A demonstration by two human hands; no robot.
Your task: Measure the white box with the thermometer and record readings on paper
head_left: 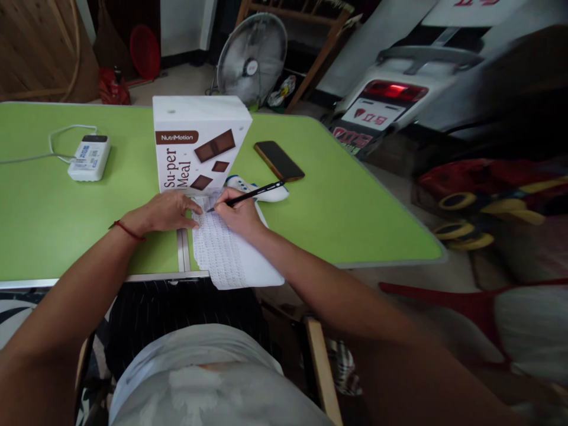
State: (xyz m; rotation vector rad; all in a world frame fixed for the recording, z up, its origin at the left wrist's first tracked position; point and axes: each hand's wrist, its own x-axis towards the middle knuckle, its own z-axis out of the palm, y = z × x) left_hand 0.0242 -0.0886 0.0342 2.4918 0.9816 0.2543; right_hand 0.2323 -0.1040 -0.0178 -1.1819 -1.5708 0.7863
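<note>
A sheet of paper (222,254) covered in rows of handwriting lies at the table's near side, its lower end reaching past the edge. My right hand (239,214) is closed around a black pen (254,193), its tip low over the upper part of the paper. On the paper's left margin rest the outstretched thumb and fingers of my left hand (171,211), holding nothing. Just beyond both hands stands a white box (202,148) printed "NutriMotion Su-per Meal". Partly behind my right hand is a white and blue object (276,193) whose kind I cannot make out.
The green table (355,219) carries a dark phone (279,160) at the right and a white plugged-in power device (90,158) with cables at the left. Behind it stand a fan (252,62) and a scooter (394,94). A red chair (470,305) is at right.
</note>
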